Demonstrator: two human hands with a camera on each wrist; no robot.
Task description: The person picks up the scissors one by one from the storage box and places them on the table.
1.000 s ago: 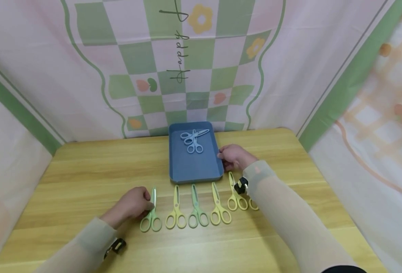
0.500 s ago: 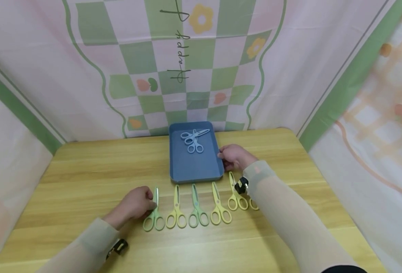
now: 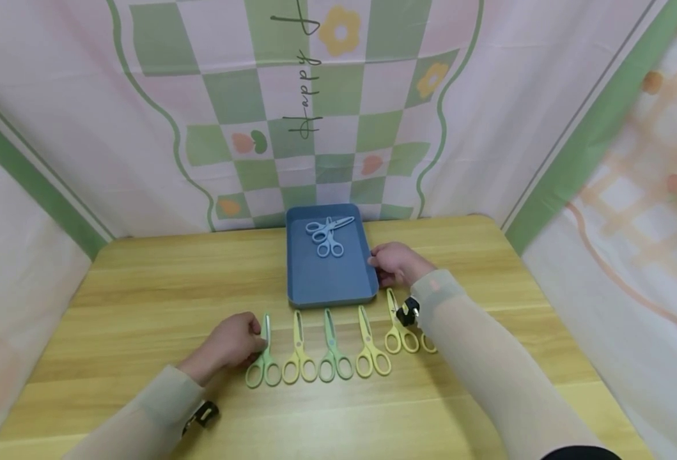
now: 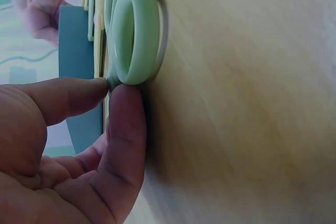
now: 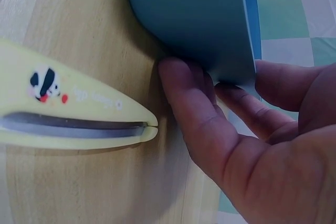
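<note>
My left hand (image 3: 233, 342) pinches light green scissors (image 3: 265, 359) between thumb and fingers at the left end of a row. In the left wrist view, thumb and forefinger meet right beside a green handle loop (image 4: 146, 35). My right hand (image 3: 398, 263) grips the right side of a blue tray (image 3: 329, 287), thumb at the rim and fingers curled against the outer wall. Inside the tray lie two pairs of blue scissors (image 3: 329, 246), one crossing the other. Close to the right fingers, yellow scissors (image 5: 79, 93) with a panda print lie on the table.
Along the row to the right lie yellow scissors (image 3: 299, 348), green scissors (image 3: 330, 351) and more yellow scissors (image 3: 367, 348). The last pair is partly hidden by the right sleeve (image 3: 476, 345). A patterned curtain (image 3: 326, 96) hangs behind the wooden table (image 3: 160, 275).
My left hand has slid slightly to the right with the green scissors, bringing them closer to the neighbouring yellow pair. My right hand stays at the tray's side.
</note>
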